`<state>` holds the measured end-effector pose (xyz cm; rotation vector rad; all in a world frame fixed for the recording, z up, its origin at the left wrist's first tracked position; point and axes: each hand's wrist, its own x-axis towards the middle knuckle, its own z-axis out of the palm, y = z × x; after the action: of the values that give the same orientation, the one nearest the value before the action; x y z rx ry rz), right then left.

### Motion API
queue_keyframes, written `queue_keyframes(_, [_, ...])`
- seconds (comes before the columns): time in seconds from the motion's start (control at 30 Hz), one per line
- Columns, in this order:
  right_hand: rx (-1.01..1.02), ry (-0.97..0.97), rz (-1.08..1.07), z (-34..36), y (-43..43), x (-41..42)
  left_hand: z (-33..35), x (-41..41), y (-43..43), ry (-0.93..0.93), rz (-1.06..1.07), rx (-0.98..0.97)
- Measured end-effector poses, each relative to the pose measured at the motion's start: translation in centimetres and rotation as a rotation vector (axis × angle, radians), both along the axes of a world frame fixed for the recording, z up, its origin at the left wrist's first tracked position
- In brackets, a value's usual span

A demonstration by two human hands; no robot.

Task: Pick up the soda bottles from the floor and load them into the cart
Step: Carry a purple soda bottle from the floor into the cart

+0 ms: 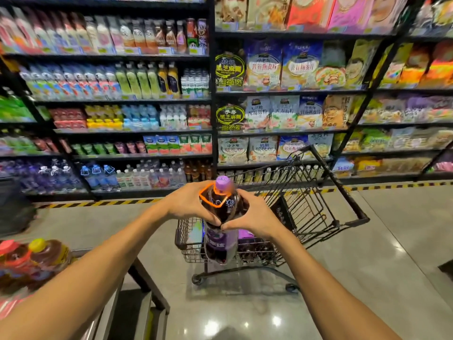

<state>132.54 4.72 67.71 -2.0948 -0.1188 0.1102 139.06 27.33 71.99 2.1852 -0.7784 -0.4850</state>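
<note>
I hold a large dark soda bottle [221,238] with a purple cap and purple label upright in front of me. My left hand [190,202] grips its shoulder from the left and my right hand [255,214] grips it from the right, thumbs meeting in front. The bottle hangs over the near end of the black wire cart [316,212]. Inside the cart basket lie other dark soda bottles [255,246] with purple labels.
Store shelves [213,94] full of drinks and packaged food stand behind the cart, edged by a yellow-black floor stripe. At lower left a low rack [144,278] carries bottles with red and yellow caps [31,256]. Grey polished floor spreads to the right.
</note>
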Motion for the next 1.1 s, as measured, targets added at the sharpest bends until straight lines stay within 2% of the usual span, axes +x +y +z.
queue_keyframes(0.27, [-0.035, 0.055, 0.033, -2.0, 1.4, 11.0, -2.4, 10.3, 1.5, 0.054, 0.059, 0.011])
queue_keyframes(0.47, [0.013, 0.134, 0.005, -5.5, 3.8, 16.9, -5.8, 17.3, 3.4, 0.085, 0.027, 0.035])
queue_keyframes(0.8, [0.081, 0.281, -0.04, -12.6, 6.1, 23.0, -13.9, 24.4, 5.2, 0.34, 0.008, -0.087])
queue_keyframes(0.9, [0.11, 0.342, -0.06, -16.1, 6.0, 24.9, -18.2, 25.7, 5.6, 0.417, 0.082, -0.129])
queue_keyframes(1.1, [0.174, 0.435, -0.08, -25.7, 5.7, 29.5, -28.3, 26.8, 5.0, 0.538, 0.408, -0.273])
